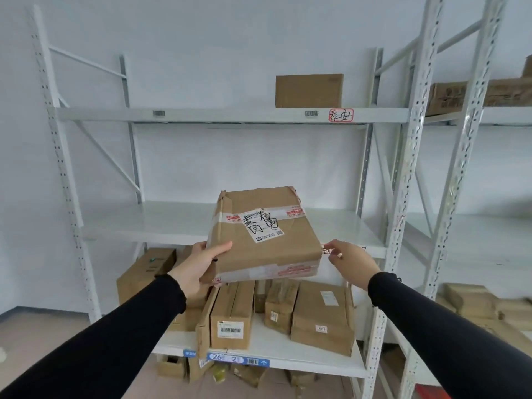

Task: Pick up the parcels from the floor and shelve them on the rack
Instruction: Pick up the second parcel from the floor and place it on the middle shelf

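Observation:
A brown cardboard parcel (pixel 264 234) with white tape and a handwritten label is held up in front of the white rack's middle shelf (pixel 149 223). My left hand (pixel 201 263) grips its near left corner, thumb on top. My right hand (pixel 352 262) is at the parcel's near right corner, fingers touching its edge and a small red-marked tag there. The parcel's far end reaches over the shelf's front edge.
Several cardboard boxes (pixel 322 315) fill the lower shelf. One box (pixel 309 90) stands on the top shelf (pixel 230 114). More boxes (pixel 472 303) sit on the neighbouring rack at right. Rack uprights (pixel 408 174) stand left and right.

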`<state>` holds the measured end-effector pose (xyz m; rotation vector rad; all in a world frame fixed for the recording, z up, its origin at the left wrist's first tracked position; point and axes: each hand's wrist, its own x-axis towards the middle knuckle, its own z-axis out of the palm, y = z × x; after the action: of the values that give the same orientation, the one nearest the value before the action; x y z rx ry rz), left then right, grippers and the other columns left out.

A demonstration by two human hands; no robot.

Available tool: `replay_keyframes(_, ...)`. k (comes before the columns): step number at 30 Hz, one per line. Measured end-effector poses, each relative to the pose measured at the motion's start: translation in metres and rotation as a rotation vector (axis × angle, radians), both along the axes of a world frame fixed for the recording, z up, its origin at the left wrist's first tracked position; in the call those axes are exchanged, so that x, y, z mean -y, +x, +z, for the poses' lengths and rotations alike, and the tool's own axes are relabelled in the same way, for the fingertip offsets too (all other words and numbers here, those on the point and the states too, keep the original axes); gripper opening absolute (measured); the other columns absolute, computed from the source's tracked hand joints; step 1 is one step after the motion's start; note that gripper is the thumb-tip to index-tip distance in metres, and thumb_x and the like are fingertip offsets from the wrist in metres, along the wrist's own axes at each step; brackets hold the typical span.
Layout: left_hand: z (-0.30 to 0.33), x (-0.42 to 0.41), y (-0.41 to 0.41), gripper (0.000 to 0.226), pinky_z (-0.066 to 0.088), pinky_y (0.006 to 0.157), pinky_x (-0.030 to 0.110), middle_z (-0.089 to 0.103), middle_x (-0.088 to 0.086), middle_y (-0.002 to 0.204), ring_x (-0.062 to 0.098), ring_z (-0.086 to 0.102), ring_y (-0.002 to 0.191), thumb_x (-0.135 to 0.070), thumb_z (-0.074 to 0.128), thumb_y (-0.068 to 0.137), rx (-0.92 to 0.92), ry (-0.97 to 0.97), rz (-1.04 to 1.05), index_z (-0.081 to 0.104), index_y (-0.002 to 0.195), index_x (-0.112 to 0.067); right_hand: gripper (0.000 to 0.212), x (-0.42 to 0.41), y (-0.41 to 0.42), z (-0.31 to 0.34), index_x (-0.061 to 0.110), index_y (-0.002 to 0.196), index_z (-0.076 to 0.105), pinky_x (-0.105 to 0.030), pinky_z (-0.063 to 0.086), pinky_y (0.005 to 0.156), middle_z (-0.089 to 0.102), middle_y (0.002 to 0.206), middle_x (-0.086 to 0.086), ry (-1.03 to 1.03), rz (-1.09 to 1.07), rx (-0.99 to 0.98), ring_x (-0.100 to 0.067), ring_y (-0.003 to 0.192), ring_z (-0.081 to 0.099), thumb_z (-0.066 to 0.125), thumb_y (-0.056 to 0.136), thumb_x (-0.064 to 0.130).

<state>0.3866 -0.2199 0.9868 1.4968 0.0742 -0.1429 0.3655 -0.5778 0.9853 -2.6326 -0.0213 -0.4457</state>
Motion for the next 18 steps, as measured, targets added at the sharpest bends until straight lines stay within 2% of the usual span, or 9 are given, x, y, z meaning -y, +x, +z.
replay_keyframes(4, -0.001, 0.008, 0.05, 0.071, 0.058, 0.05, 0.033, 0.068, 0.014, 0.12, 0.029, 0.071, 0.095, -0.041, 0.084, 0.081, -0.007, 0.041, -0.018, 0.041, 0.134, -0.02, 0.032, 0.005, 0.045, -0.006, 0.027, 0.124, 0.059, -0.029, 0.047, 0.079, 0.066, 0.114, 0.005, -0.039, -0.004, -0.015, -0.017, 0.096, 0.06, 0.046, 0.095, 0.023)
replay_keyframes(6, -0.002, 0.011, 0.078, 0.073, 0.06, 0.056, 0.036, 0.069, 0.013, 0.12, 0.029, 0.072, 0.099, -0.041, 0.085, 0.081, -0.005, 0.044, -0.039, 0.04, 0.135, -0.02, 0.031, 0.005, 0.065, -0.007, 0.028, 0.123, 0.06, -0.029, 0.045, 0.077, 0.066, 0.114, 0.006, -0.036, -0.022, -0.01, -0.016, 0.096, 0.06, 0.047, 0.095, 0.025)
replay_keyframes(8, -0.004, 0.014, 0.107, 0.079, 0.064, 0.068, 0.047, 0.067, 0.015, 0.125, 0.033, 0.071, 0.106, -0.043, 0.087, 0.077, -0.009, 0.04, -0.064, 0.039, 0.136, -0.021, 0.03, 0.006, 0.088, -0.007, 0.028, 0.121, 0.06, -0.029, 0.044, 0.075, 0.066, 0.113, 0.006, -0.034, -0.042, -0.014, -0.017, 0.093, 0.06, 0.047, 0.094, 0.025)
replay_keyframes(10, -0.008, 0.02, 0.134, 0.079, 0.063, 0.085, 0.059, 0.066, 0.017, 0.127, 0.035, 0.072, 0.106, -0.042, 0.088, 0.077, -0.02, 0.022, -0.077, 0.038, 0.136, -0.02, 0.026, 0.009, 0.11, -0.006, 0.026, 0.115, 0.061, -0.029, 0.043, 0.07, 0.066, 0.112, 0.004, -0.066, -0.055, -0.027, -0.018, 0.09, 0.059, 0.045, 0.094, 0.024)
replay_keyframes(11, -0.008, 0.024, 0.145, 0.079, 0.063, 0.084, 0.059, 0.066, 0.018, 0.127, 0.035, 0.072, 0.104, -0.041, 0.087, 0.078, -0.024, 0.019, -0.087, 0.038, 0.137, -0.02, 0.024, 0.011, 0.12, -0.006, 0.025, 0.111, 0.061, -0.03, 0.043, 0.068, 0.066, 0.111, 0.002, -0.08, -0.063, -0.032, -0.019, 0.088, 0.059, 0.045, 0.094, 0.023)
replay_keyframes(14, -0.01, 0.042, 0.178, 0.08, 0.064, 0.063, 0.041, 0.064, 0.017, 0.129, 0.031, 0.07, 0.097, -0.042, 0.085, 0.08, -0.029, 0.041, -0.107, 0.037, 0.14, -0.02, 0.022, 0.023, 0.144, -0.009, 0.025, 0.11, 0.062, -0.031, 0.047, 0.07, 0.064, 0.109, 0.003, -0.086, -0.09, -0.046, -0.019, 0.089, 0.06, 0.047, 0.093, 0.023)
replay_keyframes(18, -0.018, 0.072, 0.224, 0.061, 0.059, 0.062, 0.038, 0.068, 0.01, 0.111, 0.026, 0.07, 0.085, -0.04, 0.082, 0.084, -0.05, 0.051, -0.129, 0.045, 0.128, -0.02, 0.028, 0.052, 0.177, -0.015, 0.027, 0.117, 0.063, -0.03, 0.046, 0.075, 0.064, 0.11, 0.005, -0.062, -0.12, -0.059, -0.017, 0.093, 0.06, 0.049, 0.094, 0.025)
